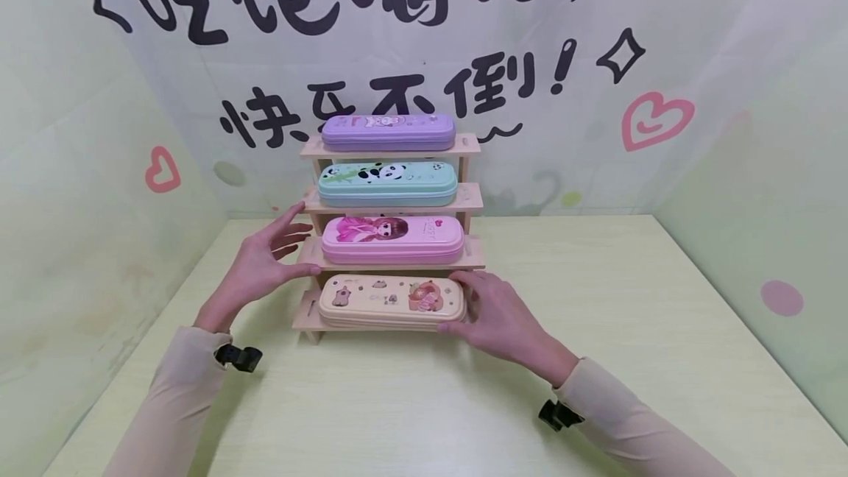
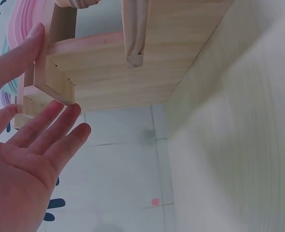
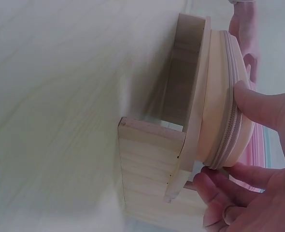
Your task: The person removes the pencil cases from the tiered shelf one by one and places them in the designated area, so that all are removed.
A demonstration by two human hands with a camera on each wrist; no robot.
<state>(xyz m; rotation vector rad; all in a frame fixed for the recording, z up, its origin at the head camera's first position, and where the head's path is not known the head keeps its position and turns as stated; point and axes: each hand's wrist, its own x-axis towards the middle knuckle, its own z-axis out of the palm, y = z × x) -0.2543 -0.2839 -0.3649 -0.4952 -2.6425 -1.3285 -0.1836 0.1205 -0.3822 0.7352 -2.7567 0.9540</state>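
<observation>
A wooden tiered rack [image 1: 307,313] carries a zipped pencil case on each step. On the lowest step lies a beige pencil case [image 1: 391,299] with small printed pictures. My right hand [image 1: 503,319] grips the right end of that case, thumb at its front and fingers round behind; the right wrist view shows the thumb on its zipper [image 3: 228,128]. At the rack's left side, my left hand [image 1: 260,265] has its fingers spread, and the thumb touches the end of the second step from below. Its fingertips reach the rack's side in the left wrist view.
Above the beige case sit a pink pencil case [image 1: 424,238] with a doll picture, a mint panda case [image 1: 387,182] and a purple case [image 1: 391,132] on top. The rack stands on a pale table [image 1: 596,315]. A printed backdrop [image 1: 563,160] rises behind.
</observation>
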